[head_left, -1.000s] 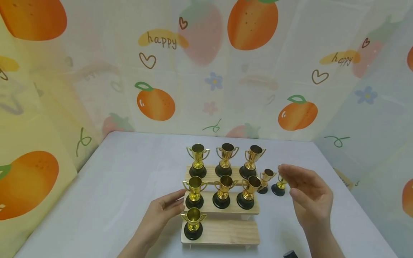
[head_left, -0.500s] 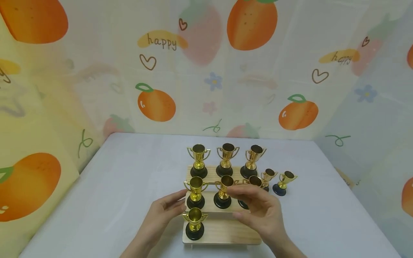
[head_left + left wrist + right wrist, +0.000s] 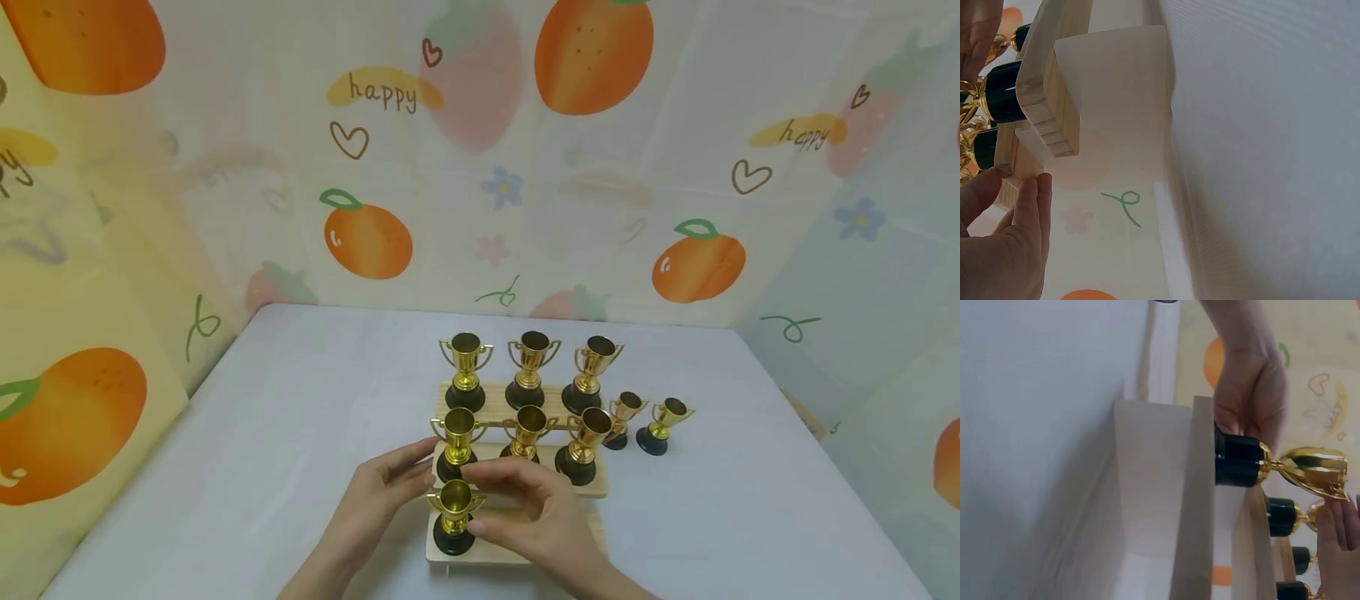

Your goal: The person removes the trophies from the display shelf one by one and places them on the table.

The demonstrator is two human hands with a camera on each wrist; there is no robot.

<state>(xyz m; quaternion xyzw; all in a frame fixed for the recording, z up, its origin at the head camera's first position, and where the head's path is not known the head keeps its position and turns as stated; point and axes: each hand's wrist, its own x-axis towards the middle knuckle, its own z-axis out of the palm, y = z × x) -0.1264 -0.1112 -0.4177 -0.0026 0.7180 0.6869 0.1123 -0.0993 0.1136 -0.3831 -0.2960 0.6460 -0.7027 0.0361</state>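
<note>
In the head view, a wooden three-tier stand [image 3: 517, 552] bears several gold trophies with black bases. At its left edge, my left hand [image 3: 378, 496] pinches the end of the middle board [image 3: 1005, 150] between thumb and fingers. One small gold trophy [image 3: 455, 517] stands upright at the left of the bottom tier. My right hand [image 3: 536, 521] is beside that trophy, thumb and fingers apart and curved toward its right side. In the right wrist view, fingertips lie close to the gold trophy's handle [image 3: 1329, 487]; whether they touch it I cannot tell.
Two small trophies stand on the white table right of the stand, one gold [image 3: 657, 427] and one more coppery [image 3: 622, 421]. Three trophies are on the top tier and three on the middle tier. A fruit-print cloth [image 3: 487, 208] hangs behind the table [image 3: 247, 467].
My right hand has come left from the loose trophies at the right, passing over the stand to the bottom-tier trophy. The left hand has stayed at the stand's edge.
</note>
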